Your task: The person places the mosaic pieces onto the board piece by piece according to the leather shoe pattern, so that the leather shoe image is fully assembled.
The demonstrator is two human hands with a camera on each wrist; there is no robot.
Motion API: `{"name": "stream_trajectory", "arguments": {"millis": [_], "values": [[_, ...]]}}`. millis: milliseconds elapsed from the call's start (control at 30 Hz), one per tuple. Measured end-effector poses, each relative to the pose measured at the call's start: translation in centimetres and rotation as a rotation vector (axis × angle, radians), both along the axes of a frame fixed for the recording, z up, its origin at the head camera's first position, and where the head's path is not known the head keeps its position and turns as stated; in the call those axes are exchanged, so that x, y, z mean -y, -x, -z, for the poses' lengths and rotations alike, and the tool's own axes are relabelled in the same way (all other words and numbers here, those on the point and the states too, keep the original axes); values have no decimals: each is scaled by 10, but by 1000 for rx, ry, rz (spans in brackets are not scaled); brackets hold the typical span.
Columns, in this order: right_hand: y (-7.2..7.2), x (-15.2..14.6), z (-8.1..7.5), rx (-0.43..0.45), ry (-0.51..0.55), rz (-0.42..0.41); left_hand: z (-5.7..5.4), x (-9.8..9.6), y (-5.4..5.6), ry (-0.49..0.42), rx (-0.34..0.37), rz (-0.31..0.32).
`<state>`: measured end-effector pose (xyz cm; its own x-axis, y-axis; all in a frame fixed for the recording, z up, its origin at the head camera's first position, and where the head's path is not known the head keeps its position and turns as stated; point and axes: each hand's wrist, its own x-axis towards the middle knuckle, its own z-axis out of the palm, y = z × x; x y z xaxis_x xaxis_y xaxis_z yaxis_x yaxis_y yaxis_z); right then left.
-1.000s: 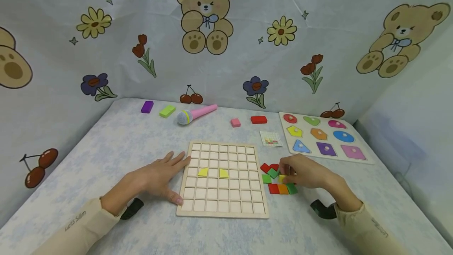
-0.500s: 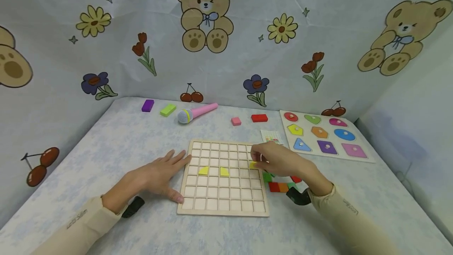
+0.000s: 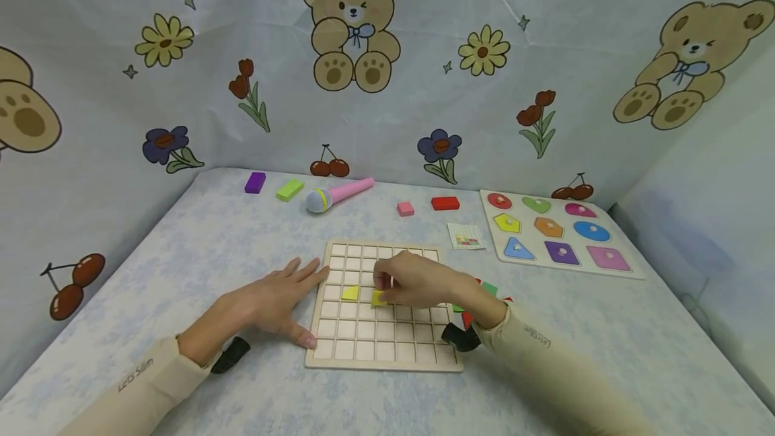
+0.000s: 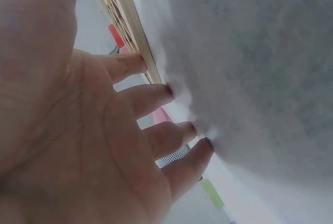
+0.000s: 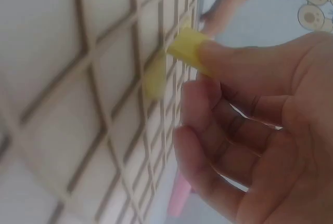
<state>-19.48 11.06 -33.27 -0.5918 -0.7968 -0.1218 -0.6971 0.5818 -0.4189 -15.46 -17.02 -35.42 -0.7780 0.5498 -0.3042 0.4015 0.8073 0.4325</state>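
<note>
A wooden grid board (image 3: 363, 353) lies flat on the table. One yellow tile (image 3: 350, 293) sits in a cell left of its middle. Over the board, my right hand (image 3: 418, 280) pinches another yellow tile (image 5: 187, 47) between thumb and fingers. The right wrist view shows this tile just off the grid, with a blurred yellow piece (image 5: 155, 78) in a cell beyond it. My left hand (image 3: 275, 301) lies with spread fingers, thumb and fingertips touching the board's left edge; in the left wrist view its fingertips (image 4: 190, 156) rest on the tablecloth.
Loose red and green tiles (image 3: 489, 288) lie right of the board, partly hidden by my right arm. Behind are a pattern card (image 3: 466, 237), a shape puzzle (image 3: 572, 264), a pink toy microphone (image 3: 340, 194), and red (image 3: 445, 203), pink (image 3: 406, 209), green (image 3: 290, 190) and purple blocks (image 3: 255, 182).
My right hand has taken a yellow tile from the loose tiles and carried it left over the middle of the board. The left hand has stayed at the board's edge.
</note>
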Motion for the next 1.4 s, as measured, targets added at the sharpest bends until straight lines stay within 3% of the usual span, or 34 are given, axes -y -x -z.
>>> {"name": "stream_trajectory", "arguments": {"millis": [200, 533, 733, 833, 933, 1233, 1400], "values": [[-4, 20, 5, 20, -23, 12, 0, 0, 0, 1, -7, -1], [-10, 22, 7, 20, -71, 59, 0, -1, -2, 15, -2, -7], [-24, 23, 10, -125, -106, 63, 1, -2, -2, 5, 1, 2], [-32, 19, 8, -212, -155, 25, 1, -2, -2, -3, 0, 4], [-39, 11, 6, -237, -183, -16, 1, -2, -1, -9, 1, 4], [-51, -40, -1, -96, -99, -7, 1, -1, -1, -12, 8, 8], [-49, -75, -8, -10, -117, 106, 0, 0, -1, -11, 6, 8]]}}
